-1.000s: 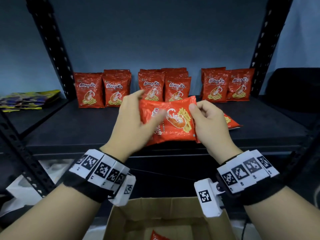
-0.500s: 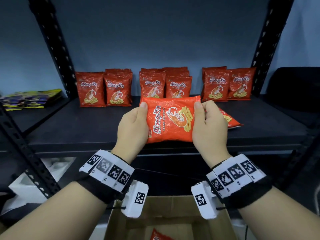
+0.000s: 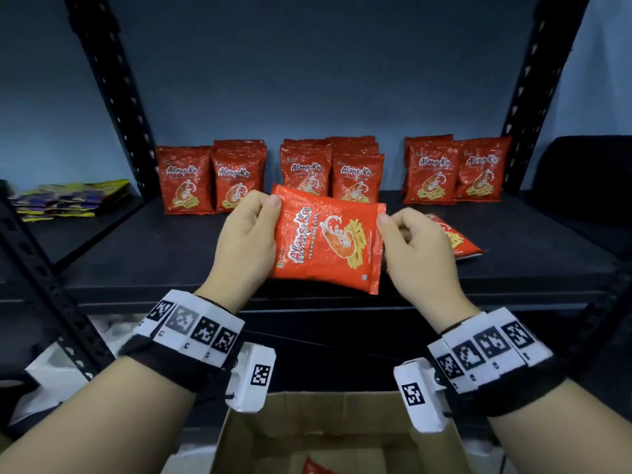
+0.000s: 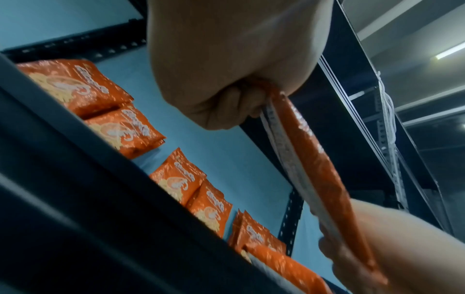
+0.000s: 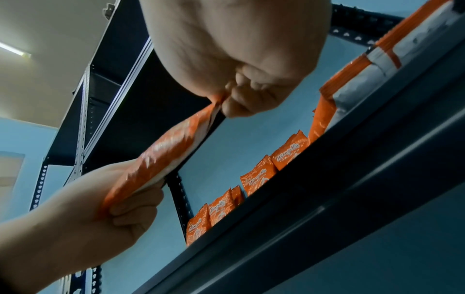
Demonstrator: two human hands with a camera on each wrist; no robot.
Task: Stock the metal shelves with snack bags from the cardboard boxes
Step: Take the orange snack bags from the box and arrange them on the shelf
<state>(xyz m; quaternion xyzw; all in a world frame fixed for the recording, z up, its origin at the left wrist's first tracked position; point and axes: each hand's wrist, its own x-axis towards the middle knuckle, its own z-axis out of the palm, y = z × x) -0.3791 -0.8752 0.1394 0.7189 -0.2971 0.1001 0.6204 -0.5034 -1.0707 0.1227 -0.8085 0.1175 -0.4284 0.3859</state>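
Note:
A red prawn-cracker snack bag (image 3: 326, 242) hangs sideways above the front of the black metal shelf (image 3: 171, 265). My left hand (image 3: 249, 244) grips its left edge, thumb on the front. My right hand (image 3: 410, 248) pinches its right edge between thumb and curled fingers. In the left wrist view the bag (image 4: 314, 169) runs edge-on from my left hand (image 4: 234, 99). In the right wrist view the bag (image 5: 171, 153) stretches between my right hand (image 5: 234, 99) and the other hand. Several matching bags (image 3: 359, 176) stand upright along the shelf's back.
Another red bag (image 3: 458, 241) lies flat on the shelf behind my right hand. An open cardboard box (image 3: 342, 436) sits below the shelf with a red bag (image 3: 318, 468) inside. Dark yellow-edged packets (image 3: 68, 200) are stacked on the left shelf. Perforated black uprights (image 3: 113, 97) flank the bay.
The bag has risen a little and tilted, its left end now higher. My right hand went from a full grip on the edge to a thumb-and-finger pinch.

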